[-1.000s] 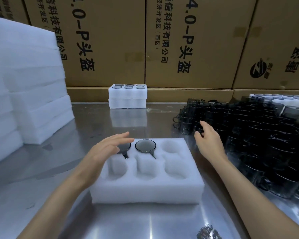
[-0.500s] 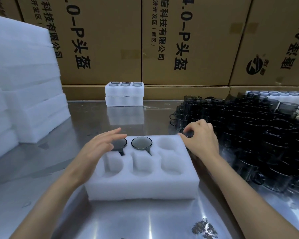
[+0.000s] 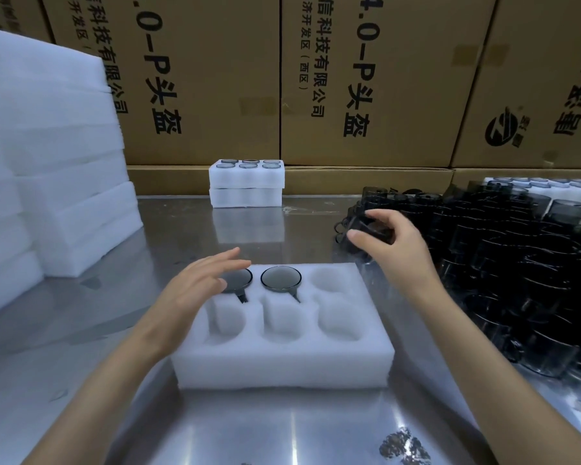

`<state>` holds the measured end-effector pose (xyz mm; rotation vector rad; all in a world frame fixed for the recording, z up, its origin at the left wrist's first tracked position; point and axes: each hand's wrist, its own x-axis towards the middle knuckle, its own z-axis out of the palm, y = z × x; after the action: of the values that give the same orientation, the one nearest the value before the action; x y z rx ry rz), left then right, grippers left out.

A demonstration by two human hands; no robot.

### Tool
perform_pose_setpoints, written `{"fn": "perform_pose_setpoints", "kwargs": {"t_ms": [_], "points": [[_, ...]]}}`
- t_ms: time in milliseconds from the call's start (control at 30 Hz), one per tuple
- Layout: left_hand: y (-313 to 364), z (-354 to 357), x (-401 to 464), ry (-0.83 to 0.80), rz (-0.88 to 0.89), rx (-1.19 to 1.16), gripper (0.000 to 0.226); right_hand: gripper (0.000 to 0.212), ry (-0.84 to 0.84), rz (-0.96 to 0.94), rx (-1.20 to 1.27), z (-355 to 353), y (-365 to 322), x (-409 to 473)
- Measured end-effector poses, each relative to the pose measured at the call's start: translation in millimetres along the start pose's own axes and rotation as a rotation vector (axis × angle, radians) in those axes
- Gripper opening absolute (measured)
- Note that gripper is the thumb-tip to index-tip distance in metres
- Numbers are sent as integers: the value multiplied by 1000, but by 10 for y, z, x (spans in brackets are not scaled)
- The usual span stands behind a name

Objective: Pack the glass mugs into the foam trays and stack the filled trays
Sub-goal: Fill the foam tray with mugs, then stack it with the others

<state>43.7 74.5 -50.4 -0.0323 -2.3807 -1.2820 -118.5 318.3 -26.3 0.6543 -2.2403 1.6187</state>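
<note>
We are looking at a wall of brown cardboard cartons [image 3: 366,78] standing behind a steel table [image 3: 81,330], each printed sideways in black with "4.0-P" and Chinese characters; the far right carton is showing a round logo, and the top edge is cutting off all the print. A tall stack of plain white foam sheets [image 3: 47,162] is filling the left, running out of view. A crowd of smoked glass mugs [image 3: 517,280] is covering the table's right side, so dark and tightly packed that we are struggling to tell one from the next. In front of us a six-pocket foam tray [image 3: 282,367] is lying on the table, with mugs sitting in the back left pocket [image 3: 240,280] and back middle pocket [image 3: 280,278]; four pockets are showing bare foam. Two filled trays [image 3: 247,184] are sitting stacked against the cartons. Our right hand [image 3: 393,243] is curling its fingers around one dark mug [image 3: 369,229] at the near edge of the crowd, hiding most of it. Our left hand [image 3: 202,283] is hovering flat, fingers straight, partly covering the back left mug; whether it is touching, we cannot tell. Crumpled film [image 3: 405,448] is lying near the bottom edge.
</note>
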Motion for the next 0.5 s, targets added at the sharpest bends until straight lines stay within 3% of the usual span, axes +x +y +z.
{"fn": "perform_pose_setpoints", "kwargs": {"t_ms": [200,300,500], "points": [[-3,-14,7,-1,-5,-7,52,49,-200,-131,-232,233,-87,-200],[7,-7,-1,3,-12,-18,51,52,-198,-193,-351,233,-104,-240],[13,-3,1,-1,-12,11,48,56,-215,-168,-361,244,-117,-284]]}}
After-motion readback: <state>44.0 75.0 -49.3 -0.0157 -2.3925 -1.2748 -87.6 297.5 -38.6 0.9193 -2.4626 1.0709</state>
